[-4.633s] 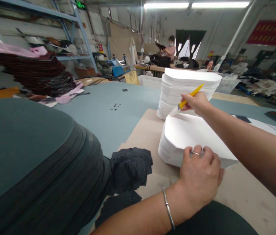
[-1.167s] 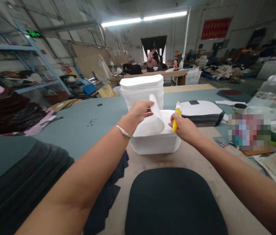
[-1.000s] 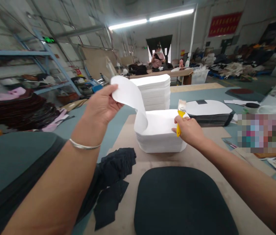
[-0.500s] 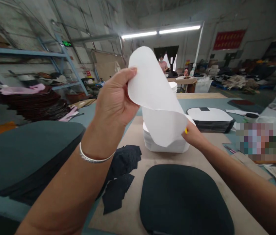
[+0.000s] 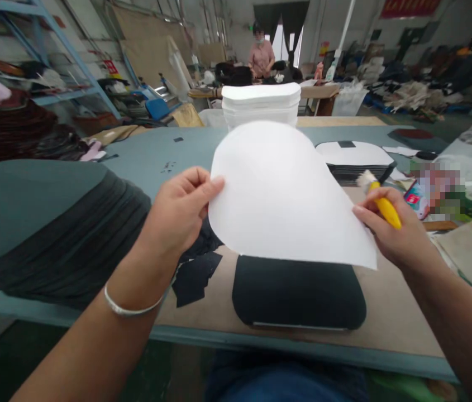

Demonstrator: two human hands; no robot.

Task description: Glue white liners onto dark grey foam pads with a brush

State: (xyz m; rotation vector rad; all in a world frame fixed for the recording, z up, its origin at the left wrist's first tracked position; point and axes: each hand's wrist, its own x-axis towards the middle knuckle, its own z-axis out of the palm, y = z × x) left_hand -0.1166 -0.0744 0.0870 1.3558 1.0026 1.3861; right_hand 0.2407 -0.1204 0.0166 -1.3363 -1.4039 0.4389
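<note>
Positions are read from the centre of the white sheet (image 5: 286,195), with twelve o'clock directed away from the wearer. The sheet is held up in front of the wearer, its lower edge overlapping the view of a dark panel (image 5: 298,293) at six o'clock; contact between the two cannot be determined. Left hand (image 5: 181,209), at nine o'clock: grasping the sheet's edge, thumb on the near face, fingers partly concealed. Right hand (image 5: 395,229), between three and four o'clock: closed around a yellow brush (image 5: 386,212), pale bristles directed towards ten to eleven, with the thumb at the sheet's right edge. The dark panel lies flat on a beige board (image 5: 390,301) upon the table (image 5: 143,151). Dark scraps (image 5: 196,276) lie at eight o'clock, just beside the panel; a large stack of dark green pieces (image 5: 34,212) stands at nine. A white stack (image 5: 261,106) stands behind the sheet, between eleven and twelve. A low white-topped stack (image 5: 355,151), bearing a small dark square (image 5: 347,144), is noted at two. A co-worker (image 5: 261,58) is present near twelve, well beyond the table.
</note>
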